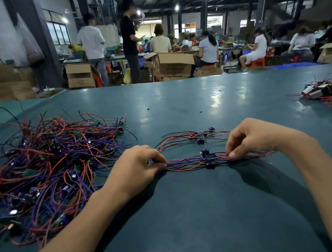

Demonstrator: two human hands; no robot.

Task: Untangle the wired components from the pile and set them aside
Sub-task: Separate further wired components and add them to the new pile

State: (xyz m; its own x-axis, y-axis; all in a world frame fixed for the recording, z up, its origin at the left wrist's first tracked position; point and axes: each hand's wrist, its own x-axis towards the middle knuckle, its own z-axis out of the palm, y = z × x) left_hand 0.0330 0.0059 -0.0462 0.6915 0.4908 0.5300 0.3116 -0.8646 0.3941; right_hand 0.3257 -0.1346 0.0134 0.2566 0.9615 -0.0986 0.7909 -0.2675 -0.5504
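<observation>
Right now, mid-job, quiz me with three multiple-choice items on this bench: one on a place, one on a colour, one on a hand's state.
1. Where does the big tangled pile lie? A) left of the left hand B) between the hands C) on the floor
2. What colour is the table? A) white B) dark teal C) yellow
3. What is the right hand doing? A) lying flat B) hovering open C) pinching the wire bundle
Key: 1 A, the pile spreads left of that hand; 2 B, the bare surface reads teal; 3 C, its fingertips close on the bundle's right end.
</observation>
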